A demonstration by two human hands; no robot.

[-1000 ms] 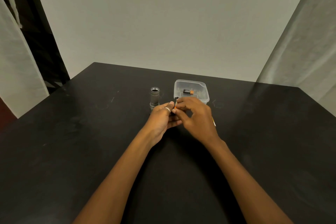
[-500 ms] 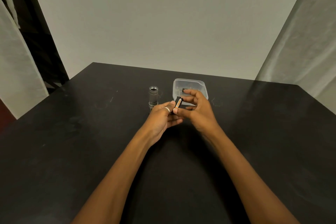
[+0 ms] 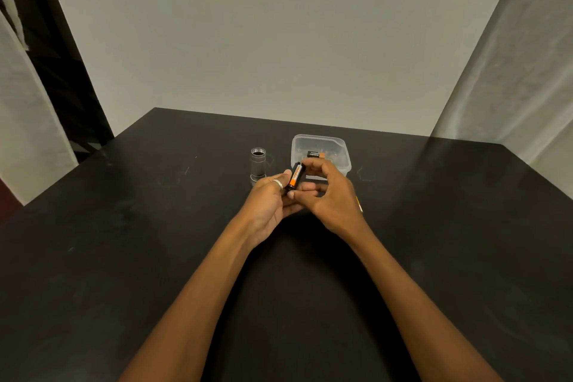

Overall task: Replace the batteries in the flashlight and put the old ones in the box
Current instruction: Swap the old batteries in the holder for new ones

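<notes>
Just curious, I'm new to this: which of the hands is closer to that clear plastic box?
The right hand. Its fingers reach up against the near edge of the box, overlapping it in view. The left hand sits beside the box's left, nearer the upright flashlight tube.

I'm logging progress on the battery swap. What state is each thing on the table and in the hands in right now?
Flashlight body: upright on the table, top end open, nobody touching it.
Plastic box: lid off, one battery lying inside.
Orange and black battery: off the table, tilted, pinched between both hands.
Left hand: closed on the battery's lower part.
Right hand: fingers closed on the same battery.
</notes>
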